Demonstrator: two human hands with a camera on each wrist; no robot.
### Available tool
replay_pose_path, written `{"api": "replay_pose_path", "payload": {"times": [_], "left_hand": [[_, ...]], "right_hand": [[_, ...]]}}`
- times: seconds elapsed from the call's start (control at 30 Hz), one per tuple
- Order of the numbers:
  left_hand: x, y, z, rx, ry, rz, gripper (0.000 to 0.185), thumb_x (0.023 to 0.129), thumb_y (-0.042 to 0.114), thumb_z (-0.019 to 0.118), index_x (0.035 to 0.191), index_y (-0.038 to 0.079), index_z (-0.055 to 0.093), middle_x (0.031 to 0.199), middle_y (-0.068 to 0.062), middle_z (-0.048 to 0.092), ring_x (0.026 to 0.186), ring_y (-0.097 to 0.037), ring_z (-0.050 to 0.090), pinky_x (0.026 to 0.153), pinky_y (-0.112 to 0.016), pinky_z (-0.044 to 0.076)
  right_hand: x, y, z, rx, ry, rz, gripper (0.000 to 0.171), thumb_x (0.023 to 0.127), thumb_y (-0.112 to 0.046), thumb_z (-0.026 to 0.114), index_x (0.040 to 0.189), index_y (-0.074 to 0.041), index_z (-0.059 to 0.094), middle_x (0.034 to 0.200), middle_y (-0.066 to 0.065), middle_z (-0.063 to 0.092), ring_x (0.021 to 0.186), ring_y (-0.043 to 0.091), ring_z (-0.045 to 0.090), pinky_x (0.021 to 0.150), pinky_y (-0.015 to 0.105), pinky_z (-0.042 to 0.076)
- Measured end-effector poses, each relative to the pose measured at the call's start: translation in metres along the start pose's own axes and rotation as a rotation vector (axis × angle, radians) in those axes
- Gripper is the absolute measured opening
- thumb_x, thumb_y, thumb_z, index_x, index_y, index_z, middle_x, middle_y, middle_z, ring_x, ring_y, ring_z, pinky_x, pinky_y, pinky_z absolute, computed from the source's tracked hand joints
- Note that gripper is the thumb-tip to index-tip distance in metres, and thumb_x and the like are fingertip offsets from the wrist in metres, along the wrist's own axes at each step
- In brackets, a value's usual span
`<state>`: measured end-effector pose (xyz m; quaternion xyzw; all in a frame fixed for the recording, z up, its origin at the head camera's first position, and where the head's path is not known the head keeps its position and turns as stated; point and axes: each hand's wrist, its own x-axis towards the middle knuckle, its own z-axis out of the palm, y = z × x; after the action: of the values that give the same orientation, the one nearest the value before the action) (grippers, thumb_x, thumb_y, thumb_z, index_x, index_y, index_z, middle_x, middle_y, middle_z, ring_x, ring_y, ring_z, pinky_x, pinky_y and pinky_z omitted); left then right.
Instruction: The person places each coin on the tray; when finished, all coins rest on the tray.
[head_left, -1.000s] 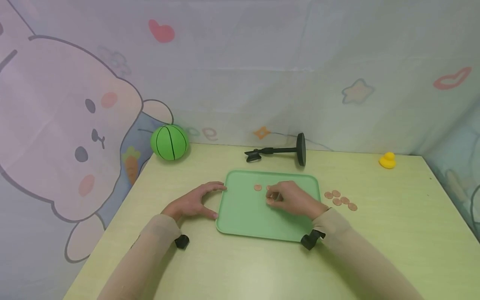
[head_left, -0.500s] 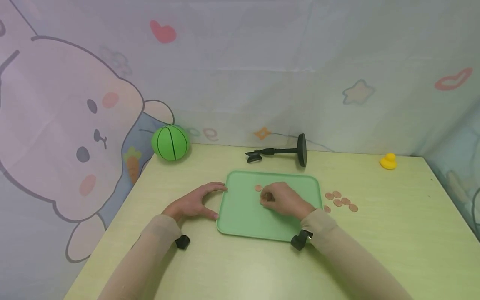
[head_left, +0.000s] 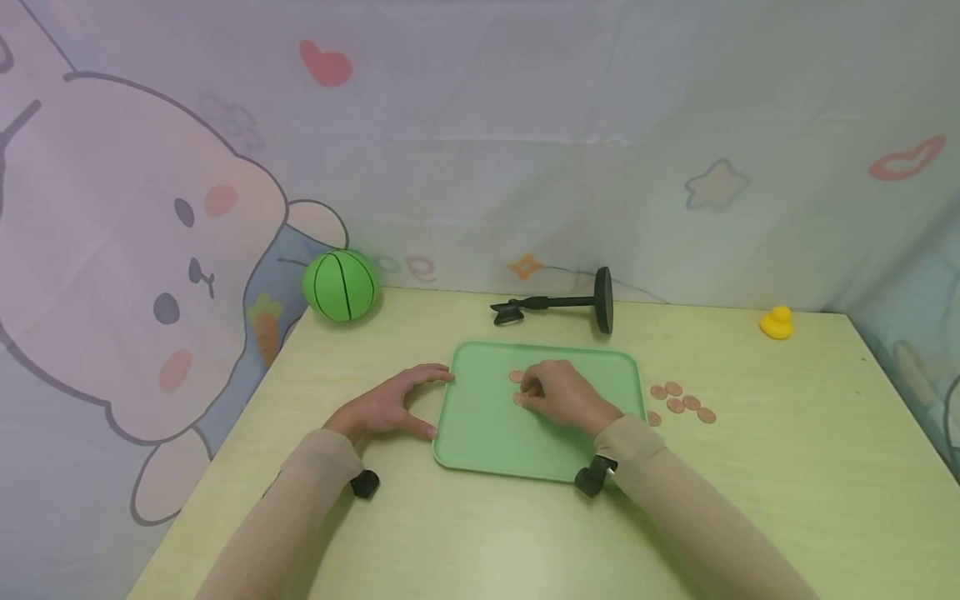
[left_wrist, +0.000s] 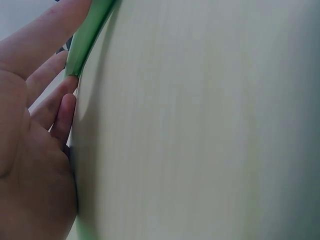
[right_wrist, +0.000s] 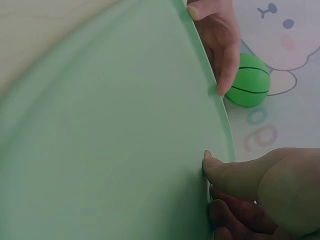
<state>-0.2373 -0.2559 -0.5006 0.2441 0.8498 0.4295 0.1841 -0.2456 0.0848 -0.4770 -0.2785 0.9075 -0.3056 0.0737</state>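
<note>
My right hand (head_left: pixel 566 396) is over the middle of the green tray (head_left: pixel 480 446), thumb and fingers curled together. They pinch a small copper-coloured coin (head_left: pixel 519 399), which shows at the fingertips close over the tray. Just beyond it another coin (head_left: pixel 516 377) lies flat on the tray. In the right wrist view the thumb (right_wrist: pixel 230 175) points toward the tray's far rim. My left hand (head_left: pixel 386 404) lies at the tray's left edge, fingers and thumb spread, tips touching the rim. The left wrist view shows its fingers (left_wrist: pixel 52 102) beside the green rim.
Several copper coins (head_left: pixel 676 406) lie on the table just right of the tray. Behind the tray lies a black stand (head_left: pixel 570 301) on its side. A green ball (head_left: pixel 341 286) sits at the back left, a yellow rubber duck (head_left: pixel 777 323) at the back right.
My right hand has moved left across the tray with the coin, now covering the spot where another tray coin showed. A coin by the tray's right edge has come into view. The left hand stays still.
</note>
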Motion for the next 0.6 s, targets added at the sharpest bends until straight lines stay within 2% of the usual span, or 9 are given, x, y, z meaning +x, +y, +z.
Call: {"api": "replay_pose_path", "payload": {"times": [0.6], "left_hand": [[0.0012,-0.0026,-0.0004,-0.012,-0.001,-0.004,0.085,0.076,0.02,0.096,0.151,0.023,0.056,0.168,-0.006,0.035,0.158,-0.035,0.022,0.128,-0.063,0.012]], "right_hand": [[0.0036,-0.0036,0.0023,-0.014,0.02,-0.006,0.014,0.096,-0.02,0.08,0.094,-0.007,0.076,0.087,-0.002,0.073,0.076,0.009,0.061,0.076,0.033,0.054]]}}
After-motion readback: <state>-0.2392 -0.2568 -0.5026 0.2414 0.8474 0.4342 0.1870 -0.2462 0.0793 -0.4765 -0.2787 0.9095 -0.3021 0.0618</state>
